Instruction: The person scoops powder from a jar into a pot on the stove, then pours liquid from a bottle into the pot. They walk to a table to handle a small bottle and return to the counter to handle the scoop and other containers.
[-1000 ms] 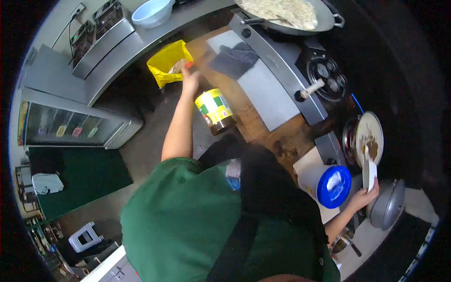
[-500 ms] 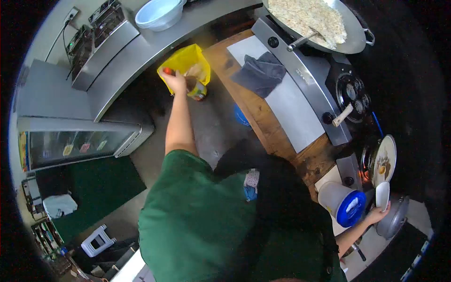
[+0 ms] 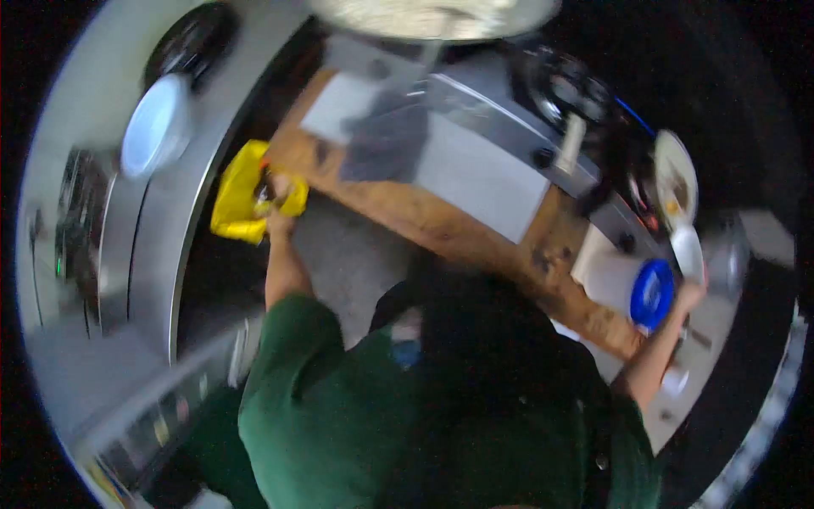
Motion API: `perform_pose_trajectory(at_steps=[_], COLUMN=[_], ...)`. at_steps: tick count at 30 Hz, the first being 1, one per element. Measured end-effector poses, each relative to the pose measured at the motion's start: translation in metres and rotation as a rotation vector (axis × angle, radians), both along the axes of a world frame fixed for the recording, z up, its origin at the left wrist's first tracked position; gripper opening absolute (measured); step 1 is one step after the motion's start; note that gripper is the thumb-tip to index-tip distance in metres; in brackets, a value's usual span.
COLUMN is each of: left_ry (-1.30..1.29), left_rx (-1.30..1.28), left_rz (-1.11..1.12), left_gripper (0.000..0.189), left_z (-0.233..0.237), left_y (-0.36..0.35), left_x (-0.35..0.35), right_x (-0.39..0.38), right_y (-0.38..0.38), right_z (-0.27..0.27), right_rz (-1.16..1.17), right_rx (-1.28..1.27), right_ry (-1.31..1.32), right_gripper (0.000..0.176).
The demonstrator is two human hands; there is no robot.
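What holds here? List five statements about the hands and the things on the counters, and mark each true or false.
1. The left hand is at the yellow bag. True.
2. The right hand holds a white piece beside the blue-lidded tub. True.
3. The grey cloth lies on the floor. False: it lies up on the wooden counter.
4. The tub's lid is red. False: it is blue.
5. A pale bowl sits on the steel worktop. True.
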State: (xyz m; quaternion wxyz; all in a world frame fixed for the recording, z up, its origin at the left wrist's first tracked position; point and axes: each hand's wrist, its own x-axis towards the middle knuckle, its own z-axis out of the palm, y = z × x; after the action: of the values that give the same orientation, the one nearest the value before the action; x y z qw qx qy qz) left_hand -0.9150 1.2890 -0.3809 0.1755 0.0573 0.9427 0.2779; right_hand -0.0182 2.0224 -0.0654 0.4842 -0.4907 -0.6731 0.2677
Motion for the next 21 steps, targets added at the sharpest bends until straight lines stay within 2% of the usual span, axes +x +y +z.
perform_pose_trajectory(at_steps=[1, 2, 3, 4, 5, 6, 7, 8, 10, 11, 14, 15, 16, 18, 20, 21], left_ry=[0.039, 0.101, 0.071, 0.466, 0.118, -0.074, -0.3, -0.467, -0.59, -0.623, -0.64, -0.628, -0.611, -0.571, -0.541, -0.533], left_rx=[-0.193, -0.142, -0.894, -0.721, -0.702, -0.61, -0.488, -0.432, -0.418, -0.424, -0.432, -0.425, -0.419, -0.385, -0.355, -0.341], left_rz=[-0.184, -0.349, -0.985, -0.981, -1.1, -1.046, -0.895, -0.794, -0.779, -0.787, -0.826, -0.827, -0.827, -0.818, -0.822, -0.833], left_gripper=[0.042, 0.037, 0.04, 0.039, 0.038, 0.038, 0.038, 0.038, 0.038, 0.038, 0.038, 0.038, 0.038, 0.038, 0.038, 0.037], left_z=[-0.054, -0.039, -0.026, -0.082, -0.085, -0.077, -0.059, -0.043, -0.026, -0.016, -0.008, -0.004, 0.0, 0.008, 0.017, 0.024], left_y=[-0.009, 0.004, 0.014, -0.014, -0.025, -0.026, -0.026, -0.026, -0.018, -0.01, 0.02, 0.032, 0.045, 0.078, 0.105, 0.117], left_x=[0.003, 0.032, 0.051, 0.07, 0.09, 0.108, 0.132, 0.153, 0.18, 0.193, 0.212, 0.219, 0.222, 0.237, 0.253, 0.264], right_x=[-0.008, -0.01, -0.06, -0.08, -0.068, -0.121, -0.178, -0.174, -0.169, -0.161, -0.147, -0.152, -0.152, -0.152, -0.137, -0.128], right_y=[-0.005, -0.006, -0.051, -0.065, -0.053, -0.097, -0.147, -0.144, -0.149, -0.138, -0.131, -0.137, -0.142, -0.16, -0.156, -0.158], right_z=[0.003, 0.003, 0.03, 0.031, 0.028, 0.062, 0.11, 0.096, 0.092, 0.084, 0.064, 0.064, 0.066, 0.09, 0.085, 0.084], right_rz=[0.019, 0.033, -0.135, -0.265, -0.047, -0.269, -0.304, -0.466, -0.41, -0.429, -0.258, -0.31, -0.31, -0.324, -0.269, -0.216], right_rx=[0.083, 0.172, -0.049, 0.219, 0.202, 0.265, 0.269, 0.369, 0.407, 0.406, 0.203, 0.221, 0.328, 0.337, 0.407, 0.321], right_ry=[-0.135, -0.259, -0.046, -0.308, -0.053, -0.356, -0.411, -0.589, -0.538, -0.526, -0.557, -0.727, -0.706, -0.599, -0.664, -0.715], right_gripper=[0.047, 0.047, 0.042, 0.043, 0.047, 0.051, 0.055, 0.059, 0.059, 0.059, 0.059, 0.06, 0.059, 0.057, 0.056, 0.055])
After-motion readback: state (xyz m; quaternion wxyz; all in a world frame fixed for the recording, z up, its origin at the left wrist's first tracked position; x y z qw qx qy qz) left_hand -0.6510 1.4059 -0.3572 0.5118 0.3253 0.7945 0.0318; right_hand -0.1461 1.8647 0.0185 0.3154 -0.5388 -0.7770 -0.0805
